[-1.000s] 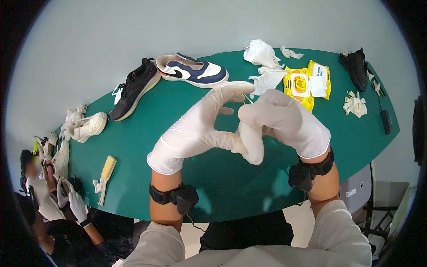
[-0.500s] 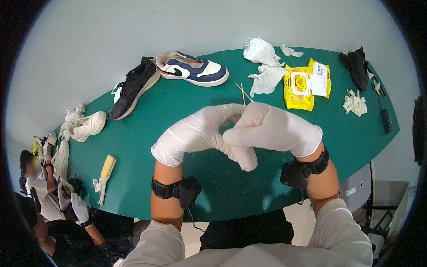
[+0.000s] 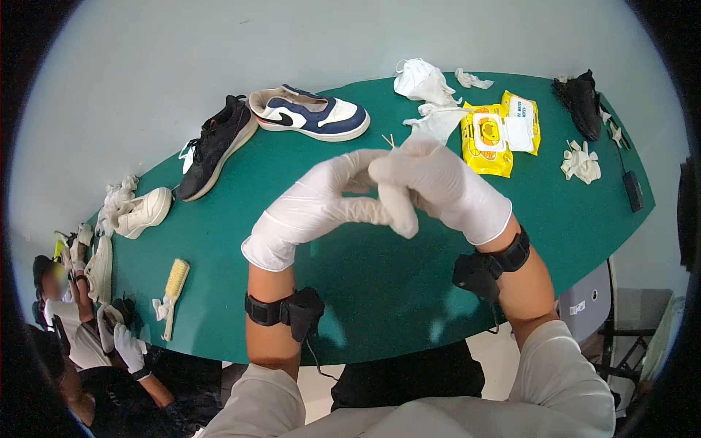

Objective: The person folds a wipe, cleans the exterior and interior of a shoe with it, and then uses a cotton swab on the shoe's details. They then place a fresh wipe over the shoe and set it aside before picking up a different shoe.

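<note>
- Since the earlier frame, both gloved hands have shifted slightly away from the wearer, covering more of two thin sticks (image 3: 392,141); the whole view has also slid a little.
- The left hand (image 3: 314,208) arches, its bent fingers and thumb meeting the right hand (image 3: 449,190).
- The right hand's fingers are curled in against the left fingertips. They blur and overlap, so I cannot tell whether either hand grasps anything or only presses against the other.
- The sticks show as short tips just beyond the fingers. They seem to lie on the green worktop (image 3: 365,306), rather than being held, though their near ends are hidden.
- Right of the fingers and farther off is a yellow pack of wipes (image 3: 488,162). Its lid (image 3: 519,133) is open, probably so sheets can be pulled easily.
- A white cloth (image 3: 438,123) spreads between the sticks and the pack.
- Beyond the fingers to the left, a blue-and-white shoe (image 3: 332,124) and a black shoe (image 3: 217,157) stand end to end at the far edge, perhaps to leave working room nearer the wearer.
- Well left of the fingers, a brush (image 3: 174,288) lies with its handle towards the wearer, likely for easy pickup.
</note>
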`<control>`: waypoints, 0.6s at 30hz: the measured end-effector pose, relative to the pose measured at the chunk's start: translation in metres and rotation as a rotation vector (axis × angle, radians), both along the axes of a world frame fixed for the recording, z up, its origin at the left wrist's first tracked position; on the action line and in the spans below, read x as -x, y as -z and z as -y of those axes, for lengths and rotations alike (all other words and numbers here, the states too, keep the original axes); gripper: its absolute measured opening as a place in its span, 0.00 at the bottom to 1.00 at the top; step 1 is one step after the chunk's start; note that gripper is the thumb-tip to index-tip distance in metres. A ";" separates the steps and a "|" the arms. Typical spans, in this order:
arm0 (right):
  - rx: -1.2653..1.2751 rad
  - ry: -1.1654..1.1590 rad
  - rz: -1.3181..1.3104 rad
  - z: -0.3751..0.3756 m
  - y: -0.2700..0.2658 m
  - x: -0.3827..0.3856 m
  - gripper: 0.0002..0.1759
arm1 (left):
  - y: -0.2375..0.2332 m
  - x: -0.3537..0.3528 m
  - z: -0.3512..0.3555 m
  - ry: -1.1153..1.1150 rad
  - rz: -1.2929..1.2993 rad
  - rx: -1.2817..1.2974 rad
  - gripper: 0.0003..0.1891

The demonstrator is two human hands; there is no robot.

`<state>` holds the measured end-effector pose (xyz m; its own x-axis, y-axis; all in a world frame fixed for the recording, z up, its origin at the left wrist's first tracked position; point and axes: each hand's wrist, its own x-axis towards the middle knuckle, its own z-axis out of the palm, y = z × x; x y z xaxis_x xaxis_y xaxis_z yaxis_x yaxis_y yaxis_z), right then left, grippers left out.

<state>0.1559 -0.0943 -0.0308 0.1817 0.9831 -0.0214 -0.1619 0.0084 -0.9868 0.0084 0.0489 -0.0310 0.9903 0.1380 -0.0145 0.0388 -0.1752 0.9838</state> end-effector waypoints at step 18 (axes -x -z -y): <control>-0.262 0.209 -0.765 -0.008 0.009 -0.025 0.11 | 0.071 -0.006 -0.088 -0.768 0.189 -0.812 0.25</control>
<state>0.1810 -0.0866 -0.0397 0.3891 0.9211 0.0111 -0.7563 0.3264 -0.5669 0.0141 0.1371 -0.1022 0.6165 0.6105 0.4972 0.2738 -0.7583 0.5916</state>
